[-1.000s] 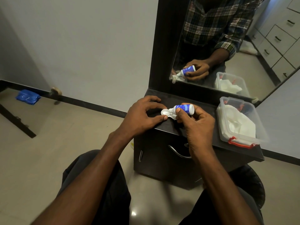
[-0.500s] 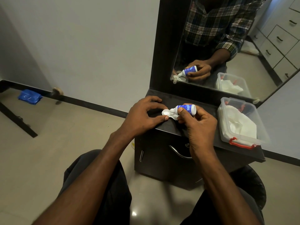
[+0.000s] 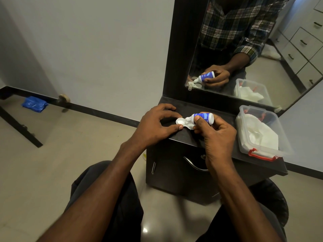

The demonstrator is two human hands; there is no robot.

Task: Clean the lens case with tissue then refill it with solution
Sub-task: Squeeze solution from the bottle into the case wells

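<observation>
Overhead, the dark dressing cabinet fills the middle of the view, its top surface running back to a mirror whose upper and right parts are cut off by the frame edge. At the right end of the surface sits a clear plastic box with red clips, holding crumpled white tissue; what else lies under the tissue is hard to make out. Near the front left of the surface, the left hand has its fingers curled over the white lens case, thumb tip pressed against the case's near edge and steadying it on the surface. Only one open round well of the case is plainly visible; the other end is hidden beneath the bottle and the right thumb. The right hand grasps a small blue-labelled solution bottle, fingers wrapped round its body, bottle tipped sideways with the white nozzle pointing left over the case. Whether the nozzle touches the case, or any liquid is leaving it, cannot be told. On the floor far left lies a blue packet, too blurred to identify.
</observation>
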